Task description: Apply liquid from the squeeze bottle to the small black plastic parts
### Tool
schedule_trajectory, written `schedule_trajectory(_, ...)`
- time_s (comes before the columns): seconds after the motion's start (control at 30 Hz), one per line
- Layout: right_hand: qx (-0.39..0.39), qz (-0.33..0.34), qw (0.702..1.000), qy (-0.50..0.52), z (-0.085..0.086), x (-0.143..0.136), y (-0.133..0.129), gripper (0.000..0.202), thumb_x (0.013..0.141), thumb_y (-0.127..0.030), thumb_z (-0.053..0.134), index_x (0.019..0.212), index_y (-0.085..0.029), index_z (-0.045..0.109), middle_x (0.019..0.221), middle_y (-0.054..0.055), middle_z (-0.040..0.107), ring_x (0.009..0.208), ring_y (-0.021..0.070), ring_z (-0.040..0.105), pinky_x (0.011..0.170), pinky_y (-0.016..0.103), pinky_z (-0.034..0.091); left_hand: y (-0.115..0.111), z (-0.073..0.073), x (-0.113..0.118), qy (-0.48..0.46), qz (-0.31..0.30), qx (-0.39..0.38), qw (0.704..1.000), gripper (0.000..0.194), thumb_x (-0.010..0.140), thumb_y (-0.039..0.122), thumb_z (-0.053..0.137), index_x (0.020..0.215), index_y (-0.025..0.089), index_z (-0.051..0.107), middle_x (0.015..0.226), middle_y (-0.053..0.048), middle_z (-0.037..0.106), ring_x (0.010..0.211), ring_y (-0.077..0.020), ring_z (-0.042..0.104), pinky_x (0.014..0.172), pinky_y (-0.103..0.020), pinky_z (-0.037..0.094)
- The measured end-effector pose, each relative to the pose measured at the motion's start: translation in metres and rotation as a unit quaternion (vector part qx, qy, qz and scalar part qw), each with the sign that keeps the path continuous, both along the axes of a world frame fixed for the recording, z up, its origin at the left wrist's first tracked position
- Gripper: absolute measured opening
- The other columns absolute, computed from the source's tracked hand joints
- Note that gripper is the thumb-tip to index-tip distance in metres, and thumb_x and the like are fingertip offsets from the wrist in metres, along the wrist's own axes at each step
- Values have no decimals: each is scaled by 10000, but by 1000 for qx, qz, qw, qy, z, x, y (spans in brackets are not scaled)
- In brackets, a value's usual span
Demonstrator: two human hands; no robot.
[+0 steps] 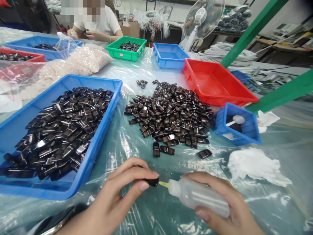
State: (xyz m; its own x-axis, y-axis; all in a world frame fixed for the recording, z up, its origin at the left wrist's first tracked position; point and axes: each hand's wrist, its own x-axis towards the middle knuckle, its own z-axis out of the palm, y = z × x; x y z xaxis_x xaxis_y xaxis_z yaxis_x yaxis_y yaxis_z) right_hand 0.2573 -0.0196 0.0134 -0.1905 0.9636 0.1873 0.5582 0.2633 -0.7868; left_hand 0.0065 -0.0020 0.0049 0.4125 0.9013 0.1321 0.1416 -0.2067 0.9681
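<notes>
Pinched between the fingers and thumb of my left hand [129, 184] is a small black plastic part [153, 181], mostly covered by the fingers. My right hand [220, 192] wraps round a translucent squeeze bottle [202, 197], lying nearly level. Its thin yellowish nozzle tip [163, 184] points left and meets, or almost meets, the end of the black part. Beyond the hands, a heap of similar black parts [171, 111] with brownish panels covers the table's middle. A few single parts [204, 153] lie at the heap's near edge.
Left stands a large blue tray [97, 147] of black parts. To the right are a small blue bin [223, 122] with a spoon, crumpled white tissue [259, 166], a red tray [217, 80] and green bars [254, 32]. A co-worker [107, 23] sits behind a green tray [127, 57].
</notes>
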Motion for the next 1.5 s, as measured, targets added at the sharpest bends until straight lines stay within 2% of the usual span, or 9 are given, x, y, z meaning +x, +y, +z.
schedule_trajectory(0.17, -9, -6, 1000, 21, -4, 3, -3, 328, 738, -498, 700, 1009, -312, 695, 878, 31, 760, 740, 231, 704, 751, 345, 576, -3, 0, 0, 24, 37, 5, 999, 279, 947, 202, 540, 1173, 363, 574, 1104, -15, 590, 1044, -204, 554, 837, -286, 471)
schedule_trajectory(0.37, -5, -6, 1000, -1, -5, 6, -4, 338, 752, -537, 680, 1042, -364, 695, 922, 15, 766, 803, 235, 712, 781, 345, 576, -5, -1, -1, 38, 31, 18, 999, 248, 959, 240, 523, 1176, 349, 573, 1087, -24, 609, 1035, -219, 572, 820, -299, 487)
schedule_trajectory(0.63, -1, -16, 1000, -16, -5, 6, -5, 339, 750, -557, 674, 1038, -379, 694, 928, 3, 771, 817, 223, 718, 776, 317, 582, -5, 0, -1, 42, 38, 13, 998, 244, 952, 252, 540, 1158, 377, 575, 1096, 3, 597, 1050, -193, 561, 823, -252, 476)
schedule_trajectory(0.87, -15, -23, 1000, 5, -4, 3, -5, 347, 761, -567, 656, 1023, -346, 708, 923, 24, 767, 813, 235, 712, 753, 333, 587, -6, 0, 0, 34, 45, 27, 998, 223, 946, 251, 550, 1141, 350, 593, 1072, -17, 604, 1018, -208, 576, 806, -278, 493)
schedule_trajectory(1.13, -10, -26, 1000, 6, -7, 3, -7, 326, 774, -571, 641, 1054, -407, 671, 933, -15, 760, 817, 206, 701, 753, 299, 578, -8, 0, -1, 45, 49, 17, 998, 231, 945, 257, 545, 1145, 367, 581, 1094, -3, 596, 1052, -203, 563, 788, -258, 497)
schedule_trajectory(1.27, -28, -14, 999, 19, -5, 3, -6, 313, 780, -514, 665, 1060, -375, 671, 943, -4, 752, 808, 206, 702, 710, 281, 584, -8, -2, 0, 36, 61, 26, 997, 206, 936, 265, 562, 1118, 355, 597, 1061, 1, 599, 1009, -192, 571, 802, -262, 493)
schedule_trajectory(1.33, -55, -2, 998, 33, -2, 3, -2, 257, 800, -442, 662, 1046, -368, 667, 935, -9, 744, 780, 197, 705, 608, 241, 579, -6, -3, 0, 27, 98, 30, 994, 181, 937, 274, 562, 1101, 338, 605, 1038, -1, 610, 983, -187, 577, 797, -263, 495)
schedule_trajectory(1.4, -94, -10, 995, 38, 0, 3, 3, 252, 833, -390, 622, 1082, -361, 647, 954, -4, 735, 781, 194, 711, 521, 216, 559, -2, -5, -1, 20, 170, 24, 985, 169, 943, 293, 549, 1102, 317, 602, 1031, -7, 623, 947, -181, 591, 777, -261, 503)
schedule_trajectory(1.5, -117, -62, 991, 34, -3, 5, 13, 334, 853, -396, 598, 1177, -313, 604, 1106, 30, 707, 961, 221, 691, 692, 282, 595, 5, -8, -2, 19, 263, -7, 965, 186, 962, 337, 505, 1118, 281, 588, 968, -15, 639, 853, -169, 613, 701, -250, 511)
